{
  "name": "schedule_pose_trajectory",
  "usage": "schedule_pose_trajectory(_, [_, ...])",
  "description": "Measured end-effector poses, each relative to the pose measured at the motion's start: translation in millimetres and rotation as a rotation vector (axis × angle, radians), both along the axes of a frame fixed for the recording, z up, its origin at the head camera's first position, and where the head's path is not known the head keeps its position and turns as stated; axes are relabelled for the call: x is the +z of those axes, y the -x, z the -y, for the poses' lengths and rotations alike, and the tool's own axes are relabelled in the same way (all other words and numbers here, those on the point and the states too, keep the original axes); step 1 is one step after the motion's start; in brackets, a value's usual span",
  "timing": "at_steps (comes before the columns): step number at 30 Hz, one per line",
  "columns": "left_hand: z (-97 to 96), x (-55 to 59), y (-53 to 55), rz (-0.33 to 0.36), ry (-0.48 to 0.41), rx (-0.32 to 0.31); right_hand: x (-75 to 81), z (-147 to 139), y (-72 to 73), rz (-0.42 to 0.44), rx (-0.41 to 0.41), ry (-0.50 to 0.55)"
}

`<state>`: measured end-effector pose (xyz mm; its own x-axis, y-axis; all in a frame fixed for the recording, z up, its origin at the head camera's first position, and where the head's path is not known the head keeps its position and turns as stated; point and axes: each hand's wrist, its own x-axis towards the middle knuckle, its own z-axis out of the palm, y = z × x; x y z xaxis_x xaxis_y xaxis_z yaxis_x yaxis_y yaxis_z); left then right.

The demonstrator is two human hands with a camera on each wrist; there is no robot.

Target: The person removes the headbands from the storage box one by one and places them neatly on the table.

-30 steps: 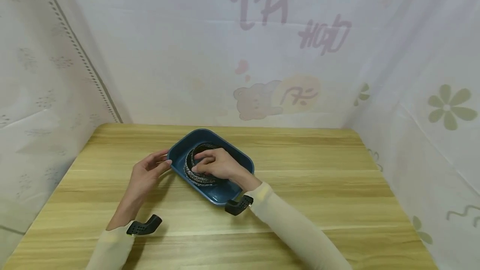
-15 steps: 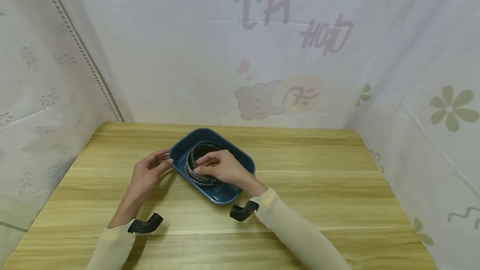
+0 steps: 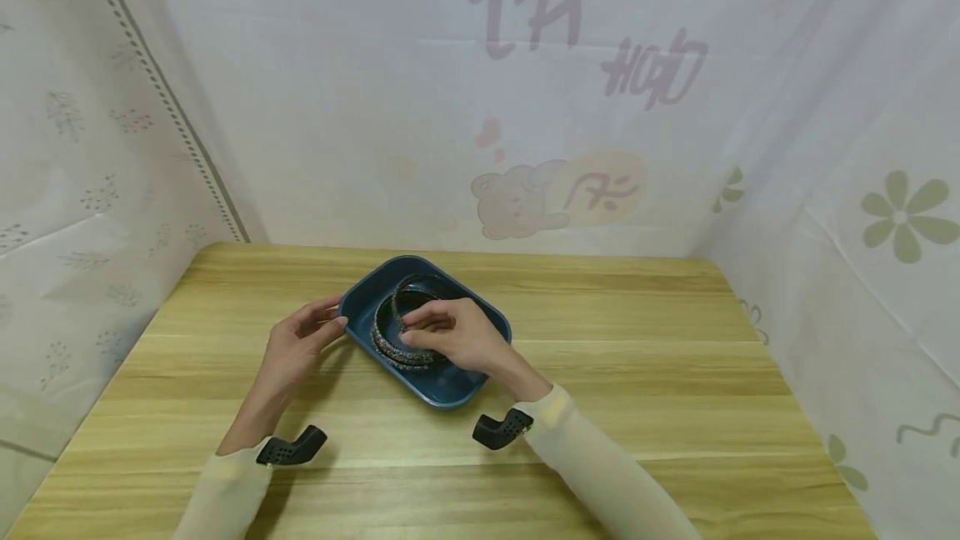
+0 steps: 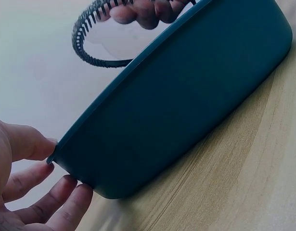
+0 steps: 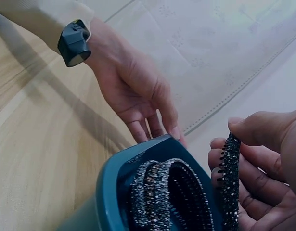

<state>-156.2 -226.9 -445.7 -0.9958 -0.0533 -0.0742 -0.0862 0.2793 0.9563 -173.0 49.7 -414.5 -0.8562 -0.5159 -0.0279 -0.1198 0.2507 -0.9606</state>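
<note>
My right hand (image 3: 463, 337) pinches a dark glittery headband (image 5: 230, 178) between thumb and fingers, over the blue plastic basin (image 3: 450, 403). In the left wrist view the comb-like teeth of this headband (image 4: 79, 41) show above the rim. Several more glittery headbands (image 5: 155, 192) stand nested together inside the basin, their curve facing my left side. At the basin's left corner my left hand (image 3: 291, 348) grips the rim, thumb on top and fingers against the outer wall (image 4: 95, 168). The right hand partly hides the headbands in the head view.
The basin sits on a wood-grain table (image 3: 637, 407), toward its back edge. White printed cloth (image 3: 360, 107) hangs behind and on both sides. A black wrist camera (image 3: 291, 447) is strapped on the left sleeve, another camera (image 3: 501, 430) on the right.
My right hand has drawn back to the right and lifted one headband away from the nested ones. The left hand and basin have hardly moved.
</note>
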Motion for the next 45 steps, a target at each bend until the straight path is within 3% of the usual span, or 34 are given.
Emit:
schedule_pose_trajectory(8, [-1.8,1.1,1.6,-0.011,0.011,-0.006,9.9,-12,-5.0,-0.007,-0.002,0.096])
schedule_pose_trajectory(17, [-2.9,1.1,2.4,-0.005,-0.005,-0.005,23.0,-26,-8.4,-0.111,-0.048,0.163])
schedule_pose_trajectory(24, [-1.8,0.4,1.6,0.000,-0.010,-0.002,24.6,-42,0.1,-0.198,-0.116,0.178])
schedule_pose_trajectory(33, [-1.6,1.8,1.2,0.012,0.001,0.003,21.9,-63,15.0,-0.259,-0.224,0.125])
schedule_pose_trajectory(45, [0.3,-0.8,0.8,0.012,0.001,0.000,5.7,-92,37.0,-0.327,-0.340,0.014])
